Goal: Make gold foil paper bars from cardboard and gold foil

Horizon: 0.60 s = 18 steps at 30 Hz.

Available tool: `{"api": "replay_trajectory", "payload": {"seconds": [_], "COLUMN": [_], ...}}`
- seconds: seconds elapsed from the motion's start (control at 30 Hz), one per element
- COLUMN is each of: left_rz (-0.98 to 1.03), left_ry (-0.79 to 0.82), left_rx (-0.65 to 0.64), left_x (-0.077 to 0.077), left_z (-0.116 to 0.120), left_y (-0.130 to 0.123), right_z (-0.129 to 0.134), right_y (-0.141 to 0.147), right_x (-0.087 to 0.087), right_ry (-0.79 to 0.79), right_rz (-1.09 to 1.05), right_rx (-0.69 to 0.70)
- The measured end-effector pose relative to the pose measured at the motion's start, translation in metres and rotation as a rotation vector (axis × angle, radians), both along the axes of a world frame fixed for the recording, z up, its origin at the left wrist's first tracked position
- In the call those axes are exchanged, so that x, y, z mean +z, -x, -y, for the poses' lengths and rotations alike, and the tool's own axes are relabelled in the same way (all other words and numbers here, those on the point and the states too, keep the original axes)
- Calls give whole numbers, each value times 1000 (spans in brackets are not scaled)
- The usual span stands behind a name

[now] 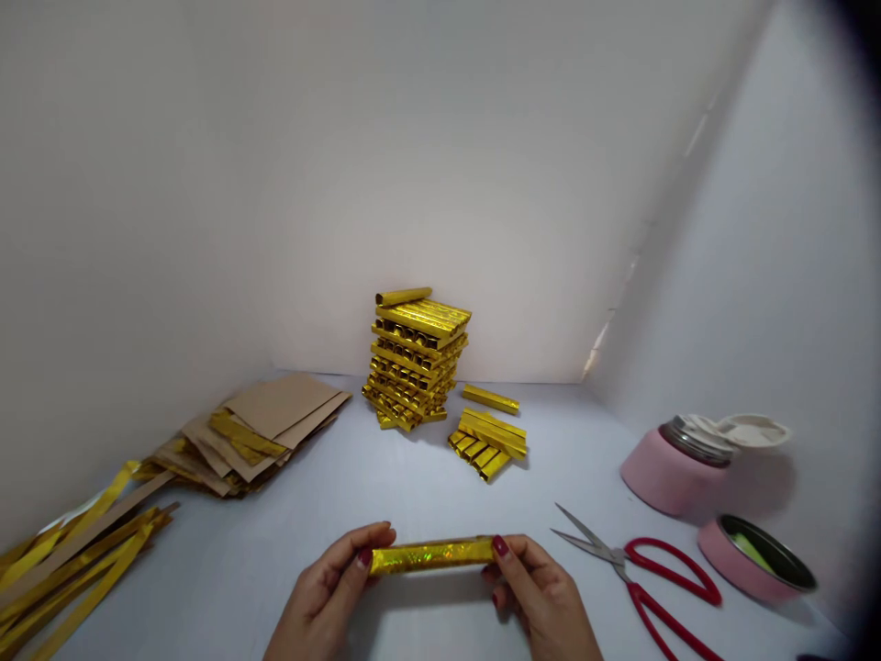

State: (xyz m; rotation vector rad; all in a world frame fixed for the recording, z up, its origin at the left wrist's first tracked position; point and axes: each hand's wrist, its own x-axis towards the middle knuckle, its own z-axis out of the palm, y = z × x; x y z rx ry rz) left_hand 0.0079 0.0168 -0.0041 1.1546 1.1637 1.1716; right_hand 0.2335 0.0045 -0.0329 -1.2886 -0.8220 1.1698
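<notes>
Near, center: gold tube (432, 556) held up roughly level over the table (309, 514), a hand at each end. Left hand (323, 597) pinches the left end, thumb on the near face, fingers curled behind; right hand (543, 597) pinches the right end, thumb tip on the face, lower fingers folded under. Foil face shows a rainbow sheen. Near right: red-handled scissors (618, 555) lie open, blades pointing far left, just right of the right hand; pink bowl (747, 578) just beyond the handles, green something inside. Near left: loose gold strips (141, 542), running out of view. Mid left: brown sheets (282, 404) piled with gold pieces, well apart from the left hand. Mid right: pink jar (671, 473), metal neck, white lid flipped open, near the right wall (722, 275). Farther, center: small tube stack (492, 436), single tube (490, 398) behind it, tall tube stack (417, 367) to the left, near the table's far edge and back wall (440, 184).
</notes>
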Motion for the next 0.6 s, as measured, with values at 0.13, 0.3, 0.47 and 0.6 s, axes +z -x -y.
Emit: {"api": "replay_trajectory", "payload": {"seconds": [0.13,0.3,0.47,0.6], "left_rz": [-81,-379,-461,-422], "left_ry": [-130,-486,-655,-623], "left_rx": [-32,-17,-131,-161], "left_x": [-13,-15,-10,-10], "left_z": [-1,0,-1,0], "left_y": [5,9,12,13], "right_z": [-1,1,4,3], "right_y": [0,2,9,10], "right_x": [2,9,15,15], "right_ry": [18,44,43,47], "right_rz": [-78,-180,-160,-124], "right_rx": [-52,-103,-126,-126]}}
